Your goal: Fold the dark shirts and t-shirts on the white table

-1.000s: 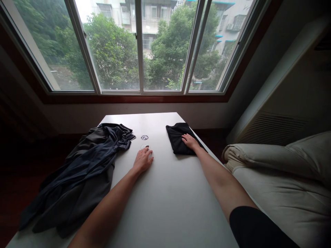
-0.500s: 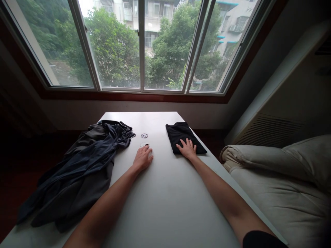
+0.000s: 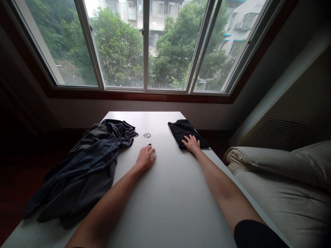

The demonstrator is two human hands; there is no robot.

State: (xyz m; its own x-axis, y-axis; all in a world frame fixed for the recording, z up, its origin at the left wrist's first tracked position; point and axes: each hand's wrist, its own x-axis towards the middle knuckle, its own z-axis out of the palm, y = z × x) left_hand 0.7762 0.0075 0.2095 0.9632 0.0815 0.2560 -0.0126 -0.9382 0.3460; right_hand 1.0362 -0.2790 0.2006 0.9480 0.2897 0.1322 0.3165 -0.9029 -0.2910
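Observation:
My right hand (image 3: 191, 143) lies with fingers spread on the near part of a folded black garment (image 3: 181, 129), at the right edge of the white table (image 3: 165, 193). My left hand (image 3: 146, 157) rests palm down on the tabletop, fingers stretched forward and holding nothing. Just past its fingertips is a small round clear-rimmed item (image 3: 148, 145) with a dark spot, partly covered by them. Behind that, a round patterned disc (image 3: 147, 135) lies flat. To the left sprawls a loose heap of dark blue and grey clothes (image 3: 88, 168).
Beyond the table's far end is a wall with a wide sliding window (image 3: 146, 51) in a red-brown frame. A pale padded sofa (image 3: 281, 193) stands along the right side. Behind it is a large unit with a slatted grille (image 3: 276, 132). The clothes heap reaches the table's left edge.
The folded black garment has shifted and turned slightly at the right edge, with my right hand still on it. My left hand stays in place on the table. The whole view has swung a little left.

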